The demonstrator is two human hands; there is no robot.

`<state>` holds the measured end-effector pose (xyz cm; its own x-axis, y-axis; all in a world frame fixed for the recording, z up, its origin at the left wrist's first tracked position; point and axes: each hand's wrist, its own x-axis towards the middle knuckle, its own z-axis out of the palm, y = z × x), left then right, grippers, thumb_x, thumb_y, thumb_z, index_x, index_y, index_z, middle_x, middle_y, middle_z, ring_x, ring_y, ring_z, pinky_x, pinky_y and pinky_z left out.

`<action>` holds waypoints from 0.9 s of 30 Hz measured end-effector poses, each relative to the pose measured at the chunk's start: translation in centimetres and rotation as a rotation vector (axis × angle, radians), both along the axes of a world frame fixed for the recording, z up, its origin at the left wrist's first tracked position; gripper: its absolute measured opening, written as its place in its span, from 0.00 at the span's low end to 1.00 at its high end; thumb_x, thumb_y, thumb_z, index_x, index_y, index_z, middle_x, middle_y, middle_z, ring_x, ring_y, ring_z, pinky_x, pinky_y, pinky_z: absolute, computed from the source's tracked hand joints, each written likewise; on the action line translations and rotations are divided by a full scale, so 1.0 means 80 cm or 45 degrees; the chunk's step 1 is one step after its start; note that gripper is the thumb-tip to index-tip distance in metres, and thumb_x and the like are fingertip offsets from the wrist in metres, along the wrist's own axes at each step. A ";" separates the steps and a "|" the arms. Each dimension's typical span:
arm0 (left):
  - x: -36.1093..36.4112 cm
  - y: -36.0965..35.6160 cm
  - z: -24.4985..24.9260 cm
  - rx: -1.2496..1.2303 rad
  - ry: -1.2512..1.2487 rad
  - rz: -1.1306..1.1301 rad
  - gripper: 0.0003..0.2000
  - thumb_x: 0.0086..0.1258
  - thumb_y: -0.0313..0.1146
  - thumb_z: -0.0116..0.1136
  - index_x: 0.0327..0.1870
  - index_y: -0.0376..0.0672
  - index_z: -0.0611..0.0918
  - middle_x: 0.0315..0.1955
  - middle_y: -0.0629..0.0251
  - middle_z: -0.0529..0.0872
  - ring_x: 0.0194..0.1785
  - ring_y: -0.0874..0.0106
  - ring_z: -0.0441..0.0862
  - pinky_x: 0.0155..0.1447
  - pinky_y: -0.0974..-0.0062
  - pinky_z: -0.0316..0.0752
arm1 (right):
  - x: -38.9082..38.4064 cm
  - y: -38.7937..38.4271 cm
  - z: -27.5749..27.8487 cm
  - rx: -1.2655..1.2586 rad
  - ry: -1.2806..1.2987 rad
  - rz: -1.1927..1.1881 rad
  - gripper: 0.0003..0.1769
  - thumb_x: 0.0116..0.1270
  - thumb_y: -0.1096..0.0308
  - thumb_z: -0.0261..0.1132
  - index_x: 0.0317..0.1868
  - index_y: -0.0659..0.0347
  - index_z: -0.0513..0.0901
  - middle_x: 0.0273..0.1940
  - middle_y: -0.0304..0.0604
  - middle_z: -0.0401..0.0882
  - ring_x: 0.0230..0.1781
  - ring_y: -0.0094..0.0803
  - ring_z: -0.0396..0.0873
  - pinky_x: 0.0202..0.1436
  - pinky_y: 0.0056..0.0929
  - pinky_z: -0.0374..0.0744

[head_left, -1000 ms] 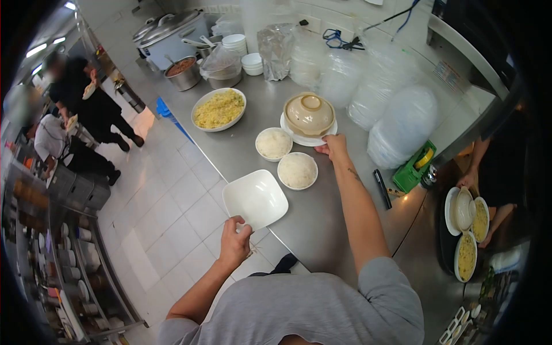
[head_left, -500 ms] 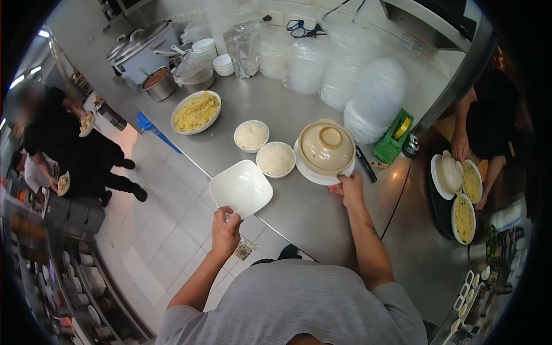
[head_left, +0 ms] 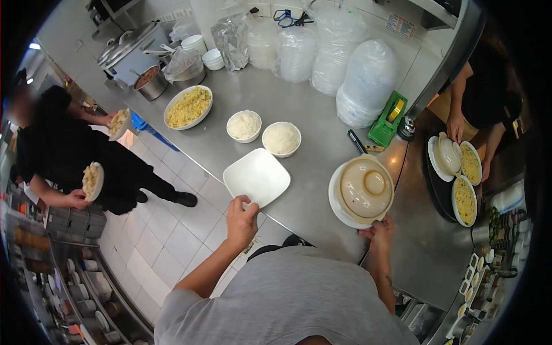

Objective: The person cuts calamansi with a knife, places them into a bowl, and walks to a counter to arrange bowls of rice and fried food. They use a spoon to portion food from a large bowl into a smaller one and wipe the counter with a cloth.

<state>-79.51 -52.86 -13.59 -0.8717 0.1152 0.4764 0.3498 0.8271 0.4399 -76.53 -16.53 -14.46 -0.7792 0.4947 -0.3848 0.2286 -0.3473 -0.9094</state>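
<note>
My left hand pinches the near rim of an empty white square bowl at the counter's front edge. To the right, my right hand grips the near edge of a white plate. On that plate sits a beige lidded clay pot. Just beyond the square bowl stand two small bowls of white rice, the left rice bowl and the right rice bowl. Farther left is an oval dish of yellow fried rice.
Wrapped plastic containers, a green tape dispenser and a black marker lie beyond the pot. At right, a co-worker's hands touch dishes on a black tray. On the left, a person carries two plates of food.
My right hand has brought the plate and clay pot nearer and to the right. The square bowl has shifted slightly right with my left hand. The person on the left has come closer.
</note>
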 end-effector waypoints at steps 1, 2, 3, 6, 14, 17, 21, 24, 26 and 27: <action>-0.005 0.007 0.000 -0.013 0.021 -0.005 0.07 0.52 0.21 0.61 0.29 0.43 0.77 0.40 0.56 0.74 0.40 0.57 0.73 0.40 0.62 0.70 | 0.008 0.007 -0.002 -0.003 -0.003 -0.026 0.11 0.59 0.81 0.54 0.43 0.69 0.66 0.35 0.53 0.75 0.23 0.39 0.81 0.21 0.33 0.85; -0.009 0.014 0.000 -0.014 0.023 -0.014 0.08 0.50 0.20 0.60 0.29 0.45 0.77 0.40 0.57 0.74 0.40 0.57 0.73 0.39 0.62 0.71 | 0.016 0.015 -0.005 0.021 -0.005 -0.067 0.11 0.59 0.80 0.55 0.43 0.67 0.67 0.34 0.51 0.76 0.22 0.38 0.81 0.20 0.33 0.85; -0.012 0.021 0.001 -0.025 0.012 -0.019 0.08 0.49 0.20 0.60 0.29 0.45 0.77 0.40 0.57 0.74 0.40 0.57 0.72 0.39 0.63 0.70 | 0.022 0.021 -0.005 0.029 -0.014 -0.098 0.11 0.60 0.79 0.55 0.43 0.66 0.68 0.34 0.51 0.77 0.22 0.37 0.81 0.20 0.32 0.85; -0.020 0.044 0.002 -0.047 0.016 -0.048 0.10 0.48 0.21 0.58 0.30 0.47 0.78 0.39 0.58 0.74 0.38 0.58 0.72 0.37 0.63 0.69 | 0.044 0.051 -0.018 0.090 -0.017 -0.189 0.10 0.61 0.75 0.54 0.44 0.64 0.69 0.32 0.49 0.79 0.23 0.36 0.81 0.19 0.31 0.84; -0.077 0.129 -0.010 -0.010 0.016 -0.120 0.07 0.54 0.24 0.59 0.34 0.43 0.77 0.38 0.55 0.73 0.37 0.57 0.74 0.39 0.61 0.71 | 0.070 0.111 -0.034 0.173 -0.027 -0.440 0.11 0.60 0.75 0.58 0.44 0.64 0.70 0.32 0.46 0.78 0.23 0.32 0.79 0.21 0.29 0.83; -0.097 0.143 -0.006 0.160 -0.038 -0.191 0.11 0.59 0.28 0.59 0.42 0.42 0.76 0.39 0.53 0.73 0.35 0.56 0.74 0.38 0.61 0.71 | 0.075 0.119 -0.041 0.202 -0.004 -0.475 0.13 0.61 0.75 0.60 0.46 0.64 0.71 0.32 0.44 0.77 0.25 0.31 0.79 0.24 0.28 0.83; -0.127 0.114 0.000 0.589 -0.206 -0.025 0.21 0.69 0.38 0.55 0.57 0.34 0.68 0.46 0.48 0.71 0.45 0.58 0.73 0.47 0.64 0.72 | 0.081 0.116 -0.023 0.302 0.014 -0.605 0.15 0.64 0.72 0.61 0.50 0.64 0.72 0.36 0.43 0.77 0.28 0.28 0.77 0.31 0.28 0.81; -0.194 0.053 -0.034 0.914 -0.285 0.346 0.26 0.72 0.40 0.50 0.61 0.27 0.62 0.49 0.45 0.72 0.50 0.57 0.73 0.52 0.63 0.71 | 0.088 0.103 0.010 1.244 0.004 -0.852 0.17 0.63 0.72 0.62 0.52 0.65 0.72 0.43 0.44 0.75 0.31 0.28 0.74 0.35 0.27 0.77; -0.227 0.031 -0.039 1.154 -0.270 0.439 0.28 0.73 0.43 0.48 0.64 0.29 0.58 0.48 0.47 0.74 0.44 0.62 0.76 0.45 0.66 0.73 | 0.081 0.084 0.040 1.642 0.141 -0.795 0.17 0.62 0.74 0.63 0.52 0.65 0.73 0.45 0.44 0.74 0.34 0.27 0.72 0.38 0.26 0.74; -0.235 0.027 -0.032 1.262 -0.280 0.463 0.29 0.73 0.44 0.47 0.66 0.31 0.57 0.47 0.48 0.75 0.41 0.64 0.77 0.41 0.68 0.74 | 0.076 0.065 0.055 1.579 0.279 -0.663 0.17 0.62 0.75 0.62 0.52 0.65 0.73 0.45 0.44 0.74 0.34 0.27 0.71 0.39 0.26 0.74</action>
